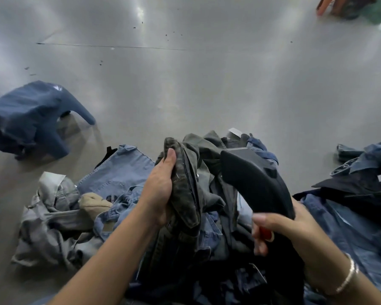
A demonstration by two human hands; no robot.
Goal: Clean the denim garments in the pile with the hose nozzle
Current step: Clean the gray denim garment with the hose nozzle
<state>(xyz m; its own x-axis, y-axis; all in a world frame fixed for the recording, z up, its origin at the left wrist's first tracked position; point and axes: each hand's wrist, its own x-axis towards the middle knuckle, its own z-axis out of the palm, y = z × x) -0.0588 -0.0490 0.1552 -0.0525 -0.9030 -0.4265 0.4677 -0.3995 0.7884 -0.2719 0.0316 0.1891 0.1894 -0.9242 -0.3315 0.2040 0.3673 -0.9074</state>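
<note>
The grey desk [207, 84] carries a loose pile of denim [123, 194] at its near edge, with one navy garment [29, 115] lying well apart at the left and more dark denim [365, 186] heaped at the right. With so many pieces tangled together, the likeliest fault is missing layers underneath, or mixing cleaned pieces back among uncleaned ones. The left hand [161, 190] has its grip clenched round a bunched grey-black garment [185, 183], lifted above the pile; bunched so tightly, its inner folds would probably escape the nozzle. The right hand [279, 230] has its grip wrapped round the handle of the black hose nozzle [253, 179], head just beside the fabric; a finger near the red trigger [265, 233] could fire it early.
</note>
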